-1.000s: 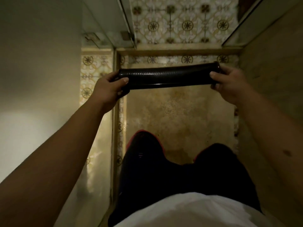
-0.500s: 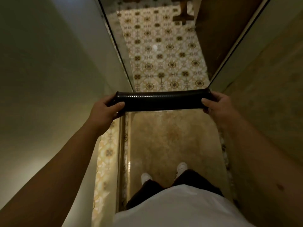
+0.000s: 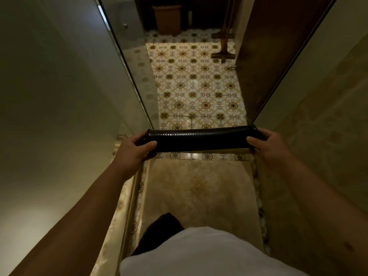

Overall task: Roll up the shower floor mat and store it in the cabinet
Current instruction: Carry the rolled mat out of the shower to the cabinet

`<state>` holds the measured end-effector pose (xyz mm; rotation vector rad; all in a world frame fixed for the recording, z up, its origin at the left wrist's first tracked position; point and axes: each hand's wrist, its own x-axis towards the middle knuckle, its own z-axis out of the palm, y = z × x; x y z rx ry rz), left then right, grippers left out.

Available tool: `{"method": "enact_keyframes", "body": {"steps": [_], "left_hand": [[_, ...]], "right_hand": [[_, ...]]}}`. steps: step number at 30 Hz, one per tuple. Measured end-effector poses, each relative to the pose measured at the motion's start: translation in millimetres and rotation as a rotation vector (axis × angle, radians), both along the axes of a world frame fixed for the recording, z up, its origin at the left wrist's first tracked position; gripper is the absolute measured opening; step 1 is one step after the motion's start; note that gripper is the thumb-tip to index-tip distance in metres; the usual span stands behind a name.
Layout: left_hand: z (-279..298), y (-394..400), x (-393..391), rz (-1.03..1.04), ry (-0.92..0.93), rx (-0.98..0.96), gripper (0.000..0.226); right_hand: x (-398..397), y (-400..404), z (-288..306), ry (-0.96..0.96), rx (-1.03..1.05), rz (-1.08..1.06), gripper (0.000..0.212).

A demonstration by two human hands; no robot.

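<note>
The shower floor mat is a tight black roll with a textured surface, held level in the air in front of me above the shower threshold. My left hand grips its left end, thumb over the top. My right hand grips its right end the same way. Both arms are stretched forward. No cabinet is clearly in view.
I stand on the beige shower floor between a plain wall on the left and a tiled wall on the right. A glass panel edges the opening. Beyond lies patterned tile floor, with a brown bin and a floor squeegee at the far end.
I have risen from a crouch to standing and my view has tilted up. The roll stays in both hands while more of the patterned bathroom floor has come into sight.
</note>
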<state>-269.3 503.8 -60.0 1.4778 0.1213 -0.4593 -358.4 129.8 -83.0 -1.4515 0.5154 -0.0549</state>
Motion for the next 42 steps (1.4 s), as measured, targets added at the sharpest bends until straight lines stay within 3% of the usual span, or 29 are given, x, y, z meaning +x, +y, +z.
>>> {"method": "enact_keyframes", "body": {"steps": [7, 17, 25, 33, 42], "left_hand": [[-2, -17, 45, -0.010, 0.023, -0.002, 0.040], [-12, -27, 193, -0.030, 0.026, -0.001, 0.037], [-17, -31, 296, -0.069, 0.049, 0.013, 0.053], [-30, -75, 380, -0.076, 0.073, -0.008, 0.033], [-28, -153, 476, 0.020, 0.096, 0.001, 0.042]], "right_hand": [[45, -20, -6, 0.025, 0.023, -0.014, 0.039], [166, -19, -11, 0.054, -0.004, -0.077, 0.030], [247, -15, 0, 0.054, 0.026, -0.116, 0.034], [337, -60, -10, 0.083, 0.083, -0.115, 0.029], [457, -143, -7, 0.104, 0.082, -0.032, 0.028]]}}
